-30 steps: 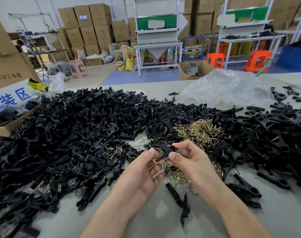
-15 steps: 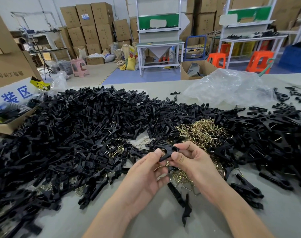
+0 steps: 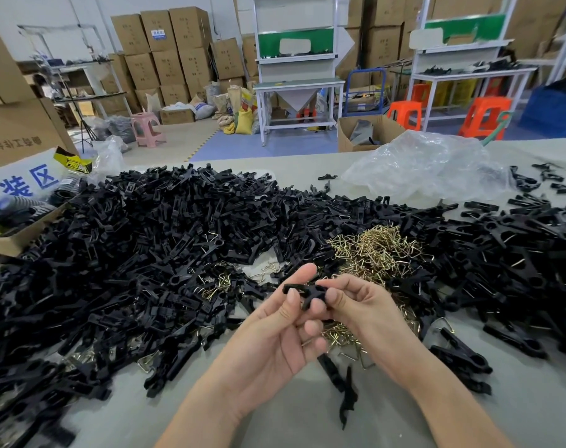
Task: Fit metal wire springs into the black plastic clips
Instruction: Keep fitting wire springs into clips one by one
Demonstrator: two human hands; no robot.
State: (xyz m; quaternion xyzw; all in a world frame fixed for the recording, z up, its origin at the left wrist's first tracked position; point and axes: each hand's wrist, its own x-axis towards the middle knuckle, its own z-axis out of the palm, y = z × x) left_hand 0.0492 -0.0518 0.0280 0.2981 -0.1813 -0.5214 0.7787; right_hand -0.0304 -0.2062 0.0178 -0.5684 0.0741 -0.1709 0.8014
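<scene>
At the near edge of the counter (image 3: 275, 428), two bare forearms are seen reaching in, and a single black clip (image 3: 304, 291) is held between the hands just above the surface. It is pinched at one end by the thumb and forefinger of the left hand (image 3: 272, 341), whose other fingers (image 3: 314, 328) are curled loosely beneath. At the other end it is gripped by the curled fingers of the right hand (image 3: 365, 307). Whether a spring is seated in it cannot be told (its middle is covered by fingertips).

Directly below the hands, loose clip halves (image 3: 346, 392) are seen lying on the bare surface. Just behind the hands a tangled heap of brass-coloured wire springs (image 3: 377, 250) is spread, partly hidden by the right hand and hemmed in by clips. To the left a large mound of black clip parts (image 3: 139, 240) is piled, with stray springs mixed in. To the right, more clips (image 3: 514, 247) are scattered more thinly.

Farther back a crumpled clear plastic bag (image 3: 427, 163) is laid on the counter, and a blue-lettered sign (image 3: 19, 185) is propped over a cardboard box (image 3: 3, 244) at the far left. Beyond the counter, an open carton (image 3: 347, 137), orange stools (image 3: 483, 116), a pink stool (image 3: 145, 127), white workbenches (image 3: 297, 84) and stacked cartons (image 3: 168, 59) are seen.
</scene>
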